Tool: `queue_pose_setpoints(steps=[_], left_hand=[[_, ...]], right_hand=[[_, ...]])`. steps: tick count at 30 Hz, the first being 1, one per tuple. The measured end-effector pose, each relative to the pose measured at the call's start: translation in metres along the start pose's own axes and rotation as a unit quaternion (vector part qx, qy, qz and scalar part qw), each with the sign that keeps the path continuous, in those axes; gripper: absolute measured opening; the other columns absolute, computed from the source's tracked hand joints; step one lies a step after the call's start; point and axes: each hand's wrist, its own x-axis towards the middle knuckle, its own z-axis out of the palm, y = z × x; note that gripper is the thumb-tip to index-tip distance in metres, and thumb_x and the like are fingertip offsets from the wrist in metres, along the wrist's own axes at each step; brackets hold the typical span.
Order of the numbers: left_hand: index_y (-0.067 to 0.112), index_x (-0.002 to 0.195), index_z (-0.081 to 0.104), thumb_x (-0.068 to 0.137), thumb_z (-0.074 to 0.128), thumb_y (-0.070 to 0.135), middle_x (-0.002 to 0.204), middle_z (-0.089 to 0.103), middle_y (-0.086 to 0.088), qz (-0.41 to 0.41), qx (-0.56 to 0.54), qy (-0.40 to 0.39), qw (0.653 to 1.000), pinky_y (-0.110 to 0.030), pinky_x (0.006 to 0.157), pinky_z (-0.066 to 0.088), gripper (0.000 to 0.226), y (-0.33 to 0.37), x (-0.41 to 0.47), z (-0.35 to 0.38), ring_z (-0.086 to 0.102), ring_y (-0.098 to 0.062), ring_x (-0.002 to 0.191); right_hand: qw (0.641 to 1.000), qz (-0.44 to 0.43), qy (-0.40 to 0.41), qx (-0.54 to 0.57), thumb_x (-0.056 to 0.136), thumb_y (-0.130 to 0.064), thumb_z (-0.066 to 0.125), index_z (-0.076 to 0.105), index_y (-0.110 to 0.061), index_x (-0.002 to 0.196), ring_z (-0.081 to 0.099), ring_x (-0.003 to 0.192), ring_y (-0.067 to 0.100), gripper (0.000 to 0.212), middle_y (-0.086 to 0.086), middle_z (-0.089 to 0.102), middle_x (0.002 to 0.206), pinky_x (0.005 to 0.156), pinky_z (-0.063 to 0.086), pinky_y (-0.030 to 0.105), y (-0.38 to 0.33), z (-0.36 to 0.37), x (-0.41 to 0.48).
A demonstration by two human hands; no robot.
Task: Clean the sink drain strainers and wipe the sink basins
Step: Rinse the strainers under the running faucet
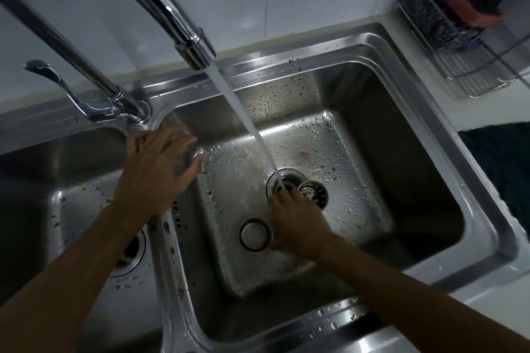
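Sink basins, stainless, paired, catalogued left to right. Left basin point(74, 169) is showing its drain point(129, 255), partly covered by the left forearm. Lever point(57, 86) and faucet point(183, 34) are standing at the back, with the water stream point(249, 126) falling into the right basin point(381, 157). Left hand point(156, 166) is resting on the divider between the basins, fingers extended and spread; something grey and blurred is lying under them, and I cannot tell what. Flat stopper point(254, 234) is lying on the right basin floor, just beside the right hand point(298, 221). That hand's fingertips are reaching the open drain point(282, 183) under the stream; whether they are pinching anything cannot be told. Strainer basket point(313, 194) is lying unseated, touching the drain rim. Handling note, as a judgement: rubbing round the whole rim while the water is flushing it, then turning the basket mesh-up under the flow. Wire rack point(459, 66) and dark cloth point(502, 160) are sitting on the counter at far right.
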Motion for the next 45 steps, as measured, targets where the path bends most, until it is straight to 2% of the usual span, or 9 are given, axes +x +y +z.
queue_pose_setpoints(steps=[6, 10, 26, 29, 32, 34, 40, 43, 45], left_hand=[[0.017, 0.125, 0.069, 0.096, 0.055, 0.047, 0.134, 0.064, -0.005, -0.002, 0.001, -0.003, 1.0, -0.05, 0.104, 0.034, 0.044, 0.002, 0.001, -0.003, 0.063, -0.028, 0.12], [0.018, 0.126, 0.068, 0.096, 0.053, 0.049, 0.134, 0.063, -0.004, -0.005, -0.004, -0.012, 1.0, -0.049, 0.105, 0.033, 0.046, 0.001, 0.001, -0.002, 0.062, -0.027, 0.121], [0.018, 0.125, 0.068, 0.096, 0.052, 0.049, 0.135, 0.064, -0.003, -0.018, -0.022, -0.012, 1.0, -0.046, 0.106, 0.032, 0.045, 0.003, 0.0, -0.005, 0.06, -0.024, 0.122], [0.017, 0.125, 0.069, 0.097, 0.053, 0.048, 0.134, 0.064, -0.004, -0.017, -0.017, -0.007, 1.0, -0.046, 0.106, 0.032, 0.045, 0.004, 0.001, -0.006, 0.061, -0.025, 0.122], [0.017, 0.125, 0.069, 0.096, 0.053, 0.049, 0.135, 0.064, -0.005, -0.02, -0.016, -0.012, 1.0, -0.046, 0.106, 0.032, 0.046, 0.004, 0.001, -0.007, 0.061, -0.026, 0.122], [0.017, 0.125, 0.069, 0.096, 0.053, 0.049, 0.135, 0.064, -0.004, -0.024, -0.014, -0.015, 1.0, -0.046, 0.106, 0.032, 0.046, 0.005, 0.001, -0.008, 0.061, -0.026, 0.122], [0.017, 0.124, 0.07, 0.097, 0.055, 0.047, 0.134, 0.064, -0.005, -0.02, -0.009, -0.01, 1.0, -0.047, 0.105, 0.033, 0.044, 0.005, 0.001, -0.007, 0.061, -0.027, 0.122], [0.017, 0.124, 0.069, 0.097, 0.054, 0.048, 0.134, 0.064, -0.005, -0.021, -0.008, -0.014, 1.0, -0.047, 0.105, 0.032, 0.044, 0.005, 0.001, -0.008, 0.061, -0.027, 0.122], [0.017, 0.126, 0.069, 0.097, 0.053, 0.048, 0.135, 0.063, -0.005, -0.023, -0.009, -0.024, 0.999, -0.047, 0.105, 0.032, 0.045, 0.005, 0.001, -0.009, 0.06, -0.027, 0.123]], right_hand=[[0.974, 0.199, -0.057, 0.088, 0.078, -0.044, 0.078, 0.019, -0.024, 0.151, 0.047, 0.124, 0.038, 0.096, 0.015, 0.034, 0.145, 0.094, 0.052, 0.048, 0.067, -0.003, -0.009], [0.973, 0.178, -0.03, 0.143, 0.08, -0.04, 0.074, 0.03, -0.02, 0.143, 0.058, 0.111, 0.035, 0.079, 0.015, 0.05, 0.131, 0.081, 0.053, 0.043, 0.056, 0.008, 0.02], [0.949, 0.182, 0.095, 0.237, 0.08, -0.054, 0.073, 0.046, -0.017, 0.135, 0.057, 0.111, 0.03, 0.072, 0.011, 0.059, 0.122, 0.086, 0.056, 0.045, 0.035, 0.009, 0.043], [0.824, 0.272, 0.074, 0.492, 0.075, -0.061, 0.078, 0.062, -0.02, 0.124, 0.067, 0.1, 0.021, 0.066, 0.003, 0.07, 0.11, 0.087, 0.058, 0.039, 0.038, 0.003, 0.043], [0.492, 0.363, -0.036, 0.791, 0.076, -0.059, 0.078, 0.065, -0.014, 0.116, 0.07, 0.077, 0.022, 0.061, 0.01, 0.07, 0.096, 0.074, 0.062, 0.036, 0.043, -0.008, 0.046], [0.361, 0.372, -0.085, 0.851, 0.085, -0.056, 0.071, 0.062, -0.005, 0.12, 0.067, 0.075, 0.024, 0.063, 0.018, 0.066, 0.098, 0.068, 0.062, 0.035, 0.047, -0.011, 0.047], [0.299, 0.362, -0.148, 0.87, 0.088, -0.062, 0.063, 0.06, 0.0, 0.128, 0.063, 0.07, 0.022, 0.074, 0.018, 0.066, 0.094, 0.058, 0.059, 0.029, 0.044, -0.011, 0.044], [0.318, 0.363, -0.151, 0.863, 0.089, -0.058, 0.065, 0.059, 0.0, 0.128, 0.062, 0.075, 0.022, 0.07, 0.018, 0.064, 0.1, 0.062, 0.059, 0.03, 0.045, -0.016, 0.039], [0.387, 0.363, -0.125, 0.839, 0.086, -0.05, 0.072, 0.06, -0.002, 0.125, 0.063, 0.077, 0.022, 0.063, 0.018, 0.065, 0.1, 0.065, 0.06, 0.032, 0.049, -0.02, 0.035]])
